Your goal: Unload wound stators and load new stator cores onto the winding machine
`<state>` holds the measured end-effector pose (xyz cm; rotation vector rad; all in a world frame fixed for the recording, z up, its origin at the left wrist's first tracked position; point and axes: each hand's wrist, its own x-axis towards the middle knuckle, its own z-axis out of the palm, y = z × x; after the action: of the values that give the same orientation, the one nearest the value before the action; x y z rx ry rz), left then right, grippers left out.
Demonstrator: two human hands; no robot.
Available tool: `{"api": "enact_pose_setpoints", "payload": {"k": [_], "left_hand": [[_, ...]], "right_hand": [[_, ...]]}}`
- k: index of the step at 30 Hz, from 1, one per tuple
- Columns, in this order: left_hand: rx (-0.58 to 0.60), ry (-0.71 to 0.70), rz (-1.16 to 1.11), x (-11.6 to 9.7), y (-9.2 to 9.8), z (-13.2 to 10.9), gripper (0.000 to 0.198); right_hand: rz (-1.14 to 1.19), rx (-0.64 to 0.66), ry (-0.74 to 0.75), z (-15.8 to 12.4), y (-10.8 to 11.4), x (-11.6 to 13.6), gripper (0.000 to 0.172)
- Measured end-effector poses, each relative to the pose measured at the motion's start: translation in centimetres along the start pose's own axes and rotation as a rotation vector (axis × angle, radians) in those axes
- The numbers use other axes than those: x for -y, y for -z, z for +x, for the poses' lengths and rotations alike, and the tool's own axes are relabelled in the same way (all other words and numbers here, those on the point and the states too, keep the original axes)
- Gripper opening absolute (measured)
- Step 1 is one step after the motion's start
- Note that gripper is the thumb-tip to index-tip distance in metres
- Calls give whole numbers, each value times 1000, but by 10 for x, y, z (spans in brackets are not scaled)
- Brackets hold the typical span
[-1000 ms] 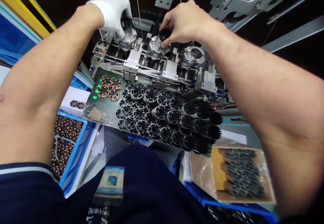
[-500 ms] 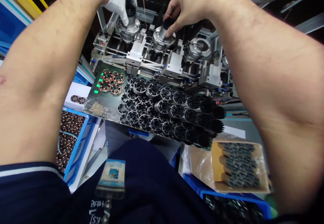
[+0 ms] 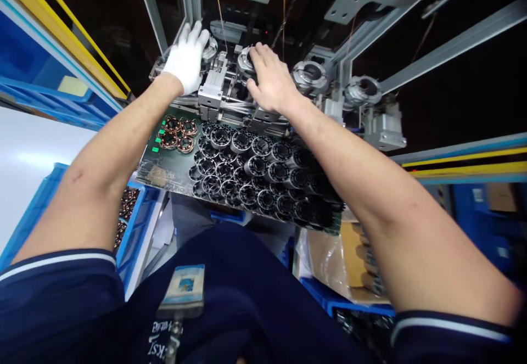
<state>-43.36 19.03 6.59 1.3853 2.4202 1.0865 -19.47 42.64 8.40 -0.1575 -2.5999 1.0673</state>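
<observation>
Both hands (image 3: 187,56) (image 3: 269,81) press flat on crowded fixtures (image 3: 310,76)

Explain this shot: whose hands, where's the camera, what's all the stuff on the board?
The camera sits on the worker's head, looking down over both arms. The left hand, in a white glove, lies flat on the first round metal fixture of a machine. The bare right hand presses on the second fixture; what lies under either palm is hidden. Two more fixtures stand free to the right. In front lies a green board with rows of black ring-shaped cores and four copper-wound ones. A blue bin sits at lower left.
</observation>
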Motion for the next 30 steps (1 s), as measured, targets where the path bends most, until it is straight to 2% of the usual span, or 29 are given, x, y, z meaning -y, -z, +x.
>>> {"api": "enact_pose_setpoints", "payload": {"k": [2, 4, 6, 8, 9, 11, 13, 15, 17, 19, 22, 24, 27, 30], "left_hand": [[-71, -127, 4, -4, 2, -18, 109], [-129, -172, 38, -25, 15, -33, 98], [-218, -237, 110, -61, 31, -54, 100], [-290, -345, 213, -108, 35, -92, 104], [-274, -412, 270, -133, 30, -117, 94], [-222, -505, 354, -180, 5, -174, 80], [-118, -577, 429, -217, -32, -224, 63], [-53, -518, 494, -239, -69, -254, 40], [-29, -463, 518, -248, -94, -263, 29], [-14, -409, 510, -250, -104, -259, 26], [-14, -313, 425, -252, -102, -252, 22], [-72, -248, 285, -255, -96, -257, 21], [-159, -154, 118, -262, -89, -277, 24], [-189, -81, -31, -273, -86, -299, 39]], "right_hand": [[-62, -9, -1, -2, 2, 17, 102], [-141, -14, 23, -15, 10, 43, 94], [-229, -40, 90, -46, 25, 69, 84], [-331, -85, 171, -96, 44, 91, 65], [-361, -111, 197, -126, 52, 99, 51], [-420, -111, 226, -188, 65, 108, 32], [-480, -69, 241, -239, 69, 109, 27], [-534, -14, 217, -272, 66, 108, 29], [-564, 12, 192, -285, 58, 107, 31], [-575, 5, 182, -287, 53, 109, 33], [-585, -15, 172, -286, 49, 113, 37], [-582, -27, 157, -289, 48, 113, 39], [-563, -49, 133, -297, 45, 110, 37], [-535, -59, 130, -302, 39, 104, 24]]}}
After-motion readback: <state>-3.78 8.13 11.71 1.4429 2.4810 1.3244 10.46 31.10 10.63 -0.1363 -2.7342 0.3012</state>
